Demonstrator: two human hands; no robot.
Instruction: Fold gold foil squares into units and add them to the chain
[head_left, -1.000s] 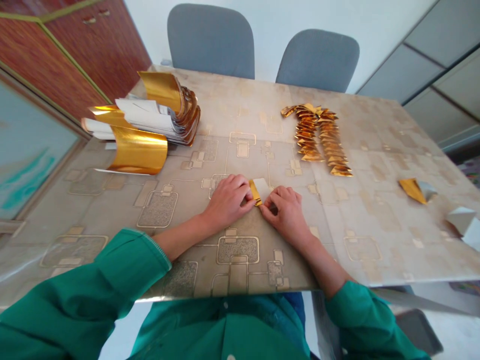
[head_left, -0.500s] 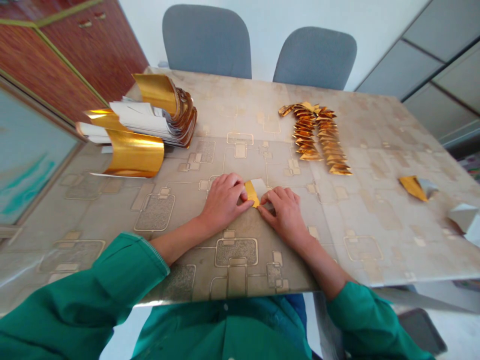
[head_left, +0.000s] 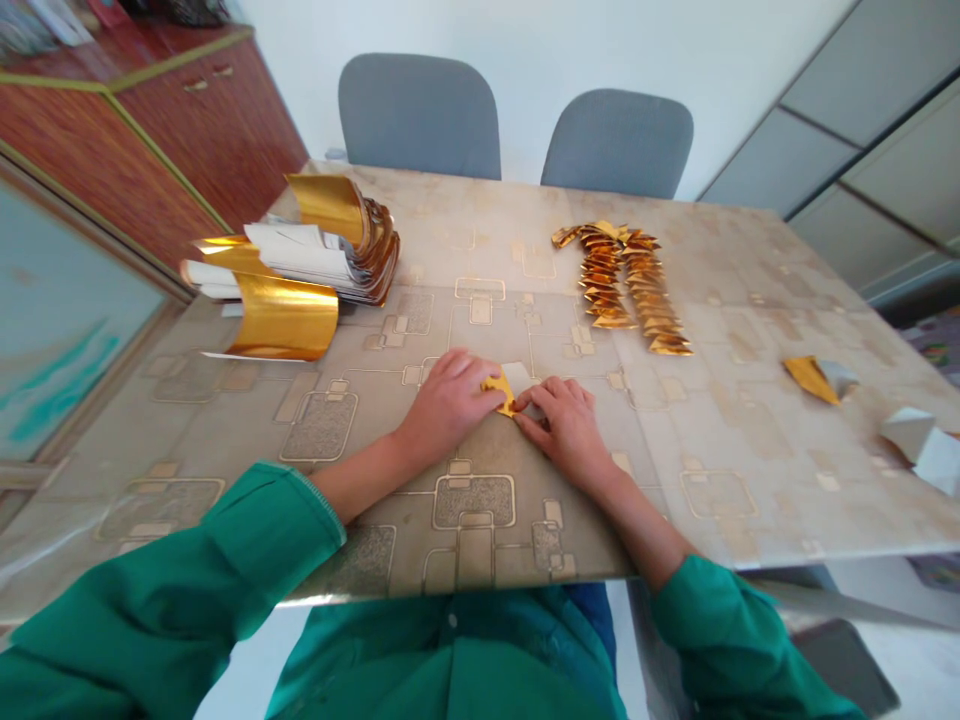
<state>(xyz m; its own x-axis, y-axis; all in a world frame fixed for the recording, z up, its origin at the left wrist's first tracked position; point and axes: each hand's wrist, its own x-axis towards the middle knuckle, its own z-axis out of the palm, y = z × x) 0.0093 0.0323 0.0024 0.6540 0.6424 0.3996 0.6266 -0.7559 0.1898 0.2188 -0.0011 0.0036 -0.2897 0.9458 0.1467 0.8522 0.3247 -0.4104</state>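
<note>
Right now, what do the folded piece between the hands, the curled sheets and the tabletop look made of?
The folded piece looks like foil-faced paper: mirror-bright gold face, matte white back. The curled sheets look the same, with gold and white faces. The tabletop looks like glossy plastic sheeting with a printed pattern; what lies beneath is unclear.

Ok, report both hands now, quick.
Left hand: closed, holding the folded gold-and-white paper from its left side.
Right hand: closed, holding the same paper from its right side.
</note>
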